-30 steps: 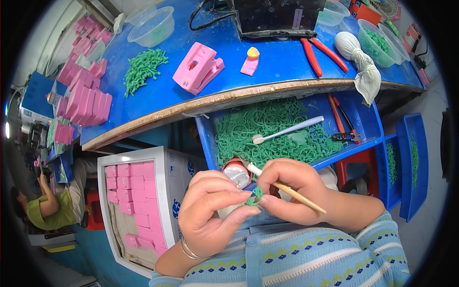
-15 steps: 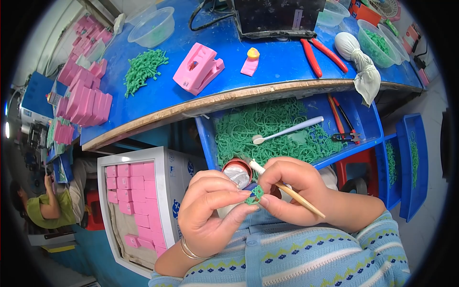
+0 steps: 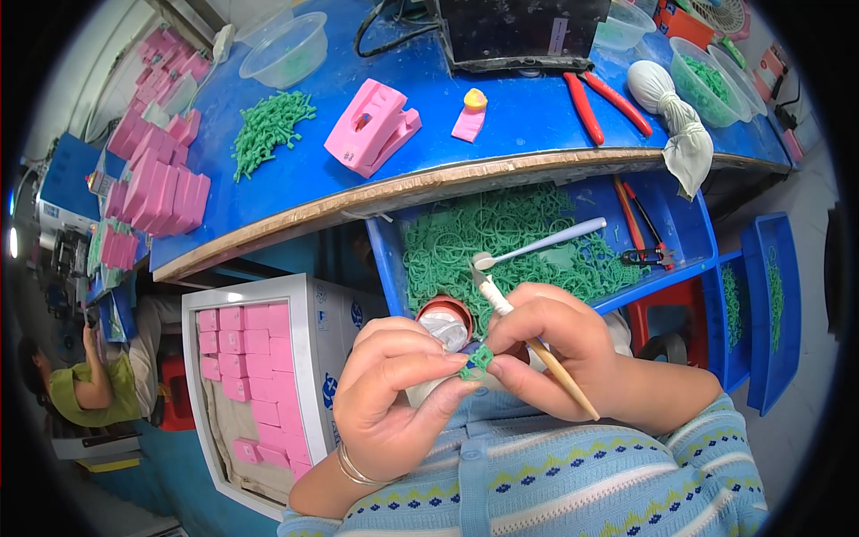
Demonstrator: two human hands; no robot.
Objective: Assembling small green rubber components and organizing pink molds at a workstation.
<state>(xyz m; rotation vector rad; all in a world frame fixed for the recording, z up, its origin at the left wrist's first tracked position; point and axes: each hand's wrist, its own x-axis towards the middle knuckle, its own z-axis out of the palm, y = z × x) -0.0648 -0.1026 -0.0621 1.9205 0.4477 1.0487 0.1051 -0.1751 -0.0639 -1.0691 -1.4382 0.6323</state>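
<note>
Between thumb and forefinger, my left hand (image 3: 394,380) pinches a small green openwork piece (image 3: 480,358), possibly wax or plastic. My right hand (image 3: 559,353) is closed around a slim knife (image 3: 559,376) with a pointed wooden handle, white wrapping and a short grey blade end. Its thumb and fingertip also touch the green piece. The blade end points away from me, over a blue drawer (image 3: 389,273) heaped with green scraps (image 3: 501,219). Just past my left fingers stands a reddish-brown round tub (image 3: 456,306) with a whitish lining, partly hidden by the hand.
A white-handled brush (image 3: 555,240) lies on the scraps, pliers (image 3: 649,257) at their right. On the blue bench are a green pile (image 3: 271,125), a pink block (image 3: 371,130), red-handled pliers (image 3: 586,107) and a white cloth bundle (image 3: 662,98). Pink blocks (image 3: 259,358) fill a box at left.
The knife has turned in my right hand, so its blade end now shows farther out over the scraps. The green piece has tilted slightly between my fingertips.
</note>
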